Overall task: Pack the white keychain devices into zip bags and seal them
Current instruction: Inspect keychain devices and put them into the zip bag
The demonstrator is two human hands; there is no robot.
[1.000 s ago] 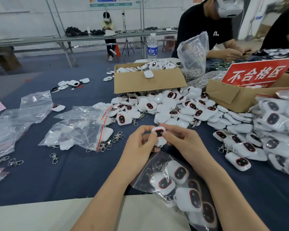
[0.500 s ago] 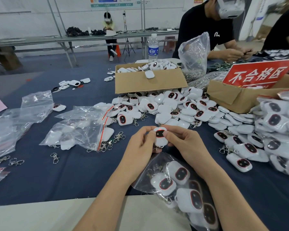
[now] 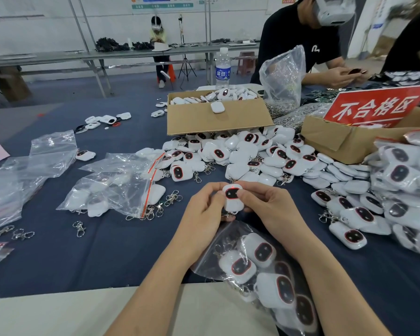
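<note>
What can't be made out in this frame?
- Head view, device: lower end covered by left hand and right hand.
- Head view, bag: contents count hidden under the right forearm, cut off by bottom edge.
- Head view, wall poster: text too small.

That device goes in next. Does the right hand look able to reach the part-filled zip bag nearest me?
Likely yes: the zip bag lies just beneath the right hand, nothing between, though it and the left hand grip a keychain device.

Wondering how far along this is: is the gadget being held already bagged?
Not bagged. The left hand and right hand pinch the white device bare, beyond the zip bag under the wrists.
</note>
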